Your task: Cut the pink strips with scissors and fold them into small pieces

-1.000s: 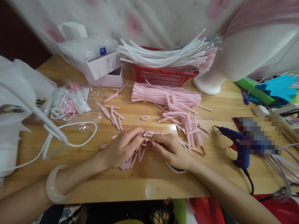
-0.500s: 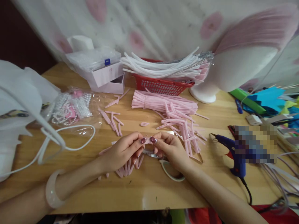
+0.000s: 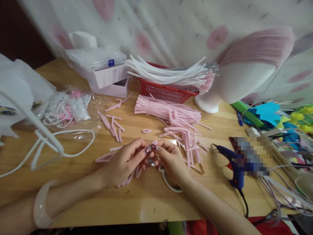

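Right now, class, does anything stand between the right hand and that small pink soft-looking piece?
Nothing visible does: the right hand holds the small pink soft-looking piece directly, with the left hand close beside it. The piece is mostly hidden.

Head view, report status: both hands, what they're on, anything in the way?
Left hand and right hand meeting, both pinching. Small pink piece between them, mostly hidden. Closest clutter: scissors partly beneath right hand, pink strips nearby.

Craft workspace with glue gun (image 3: 230, 155)
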Demonstrator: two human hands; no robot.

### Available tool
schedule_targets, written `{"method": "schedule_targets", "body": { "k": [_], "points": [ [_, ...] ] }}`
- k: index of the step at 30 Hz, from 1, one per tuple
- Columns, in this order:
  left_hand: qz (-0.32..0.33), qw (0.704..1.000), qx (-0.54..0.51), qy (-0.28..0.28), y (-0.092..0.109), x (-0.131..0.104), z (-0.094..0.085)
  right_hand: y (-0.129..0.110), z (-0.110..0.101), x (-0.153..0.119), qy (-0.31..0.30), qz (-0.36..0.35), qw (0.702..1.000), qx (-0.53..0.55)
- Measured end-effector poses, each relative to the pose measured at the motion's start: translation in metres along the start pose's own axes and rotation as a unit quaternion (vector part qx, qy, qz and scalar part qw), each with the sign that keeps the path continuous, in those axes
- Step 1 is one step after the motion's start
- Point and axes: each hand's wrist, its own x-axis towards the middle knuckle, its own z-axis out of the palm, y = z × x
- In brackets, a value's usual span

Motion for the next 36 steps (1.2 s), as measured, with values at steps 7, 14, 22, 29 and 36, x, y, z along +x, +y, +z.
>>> {"method": "schedule_targets", "body": {
  "k": [7, 14, 22, 29, 36],
  "points": [
    [0.015, 0.999, 0.028, -0.011, 0.0039, -0.0001, -0.005, -0.0001, -0.0013, -0.0015, -0.017, -0.019, 1.0, -0.016],
    [0.075, 0.97, 0.23, 0.013, 0.0071, -0.0006, -0.0087, 0.0002, 0.0009, -0.005, -0.026, -0.054, 0.996, -0.073],
    [0.302, 0.806, 0.498, 0.104, 0.0037, -0.0021, -0.0052, 0.001, 0.0031, -0.0097, -0.034, -0.028, 0.986, -0.161],
    [0.277, 0.81, 0.498, 0.137, 0.0057, -0.0038, -0.0071, -0.0003, 0.0026, -0.0078, -0.044, -0.057, 0.985, -0.154],
    [0.1, 0.966, 0.238, 0.031, 0.0096, -0.0028, -0.0062, 0.0026, 0.0061, -0.0083, -0.029, -0.039, 0.999, 0.025]
  ]
}}
